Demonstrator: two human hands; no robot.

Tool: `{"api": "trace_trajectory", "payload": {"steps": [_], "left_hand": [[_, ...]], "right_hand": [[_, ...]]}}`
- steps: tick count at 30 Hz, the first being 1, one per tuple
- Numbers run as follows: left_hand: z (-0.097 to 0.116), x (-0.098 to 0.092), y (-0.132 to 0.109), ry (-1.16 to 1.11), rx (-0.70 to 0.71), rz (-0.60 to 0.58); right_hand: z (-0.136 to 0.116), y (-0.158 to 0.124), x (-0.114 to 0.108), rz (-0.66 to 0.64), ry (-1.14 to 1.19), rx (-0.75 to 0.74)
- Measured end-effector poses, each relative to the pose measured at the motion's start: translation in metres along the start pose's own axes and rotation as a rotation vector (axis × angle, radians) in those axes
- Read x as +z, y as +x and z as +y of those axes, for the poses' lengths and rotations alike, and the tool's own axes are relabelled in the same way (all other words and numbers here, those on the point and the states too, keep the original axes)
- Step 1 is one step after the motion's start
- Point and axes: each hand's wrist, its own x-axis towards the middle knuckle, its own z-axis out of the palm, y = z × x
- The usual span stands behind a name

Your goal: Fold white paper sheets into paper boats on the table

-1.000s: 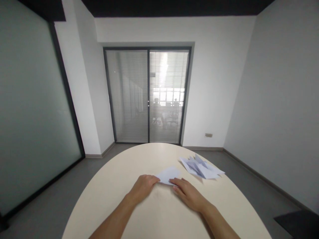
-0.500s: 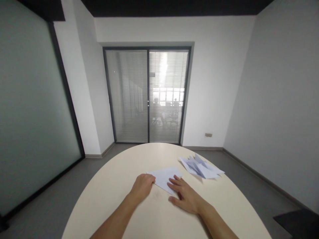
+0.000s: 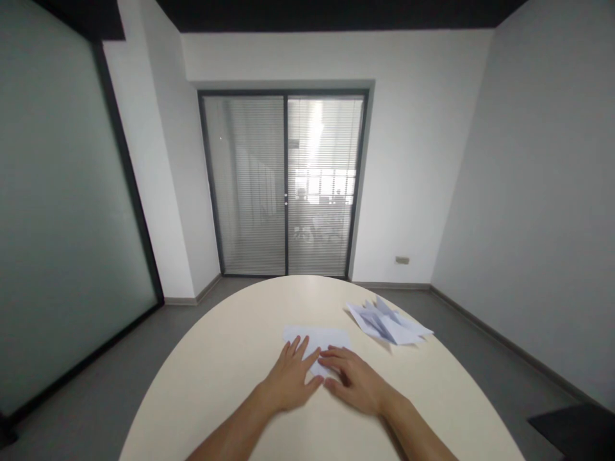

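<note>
A white sheet of paper (image 3: 319, 336) lies flat on the round cream table (image 3: 230, 358) in front of me. My left hand (image 3: 291, 381) rests on the paper's near left part, palm down, fingers stretched out and spread. My right hand (image 3: 353, 384) lies beside it on the paper's near right edge, fingers bent and pressing down on the sheet. The near part of the paper is hidden under both hands.
A pile of several folded white paper pieces (image 3: 387, 323) sits on the table to the far right. Beyond the table are grey floor, a glass sliding door with blinds (image 3: 286, 186), a frosted glass wall on the left, and a dark object (image 3: 574, 432) at bottom right.
The paper has been opened out wider and flatter. My left hand went from a closed grip at the paper's edge to lying flat with fingers spread. My right hand shifted slightly.
</note>
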Motion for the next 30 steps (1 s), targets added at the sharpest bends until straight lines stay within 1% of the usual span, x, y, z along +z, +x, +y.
{"api": "trace_trajectory", "payload": {"steps": [3, 6, 9, 11, 14, 22, 26, 30], "left_hand": [[-0.003, -0.004, -0.002, -0.005, 0.015, -0.006], [-0.006, -0.009, -0.004, -0.012, 0.063, -0.027], [-0.010, -0.014, -0.005, -0.030, 0.106, -0.012], [-0.011, -0.017, -0.005, -0.041, 0.130, 0.018], [-0.011, -0.020, -0.005, -0.050, 0.157, 0.050], [-0.016, -0.015, -0.004, -0.012, 0.221, 0.046], [-0.017, -0.016, -0.005, 0.032, 0.212, 0.046], [-0.011, -0.018, -0.006, 0.083, 0.218, 0.026]], "right_hand": [[0.009, 0.002, 0.003, 0.091, -0.034, 0.046], [0.021, 0.003, 0.007, 0.126, -0.052, 0.110], [0.029, 0.002, 0.008, 0.121, -0.024, 0.085], [0.029, 0.001, 0.007, 0.116, 0.019, 0.060], [0.027, 0.002, 0.007, 0.121, 0.084, 0.063], [0.049, -0.001, 0.015, 0.182, 0.141, 0.048], [0.048, -0.001, 0.013, 0.155, 0.140, 0.098], [0.045, -0.001, 0.013, 0.163, 0.156, 0.123]]}}
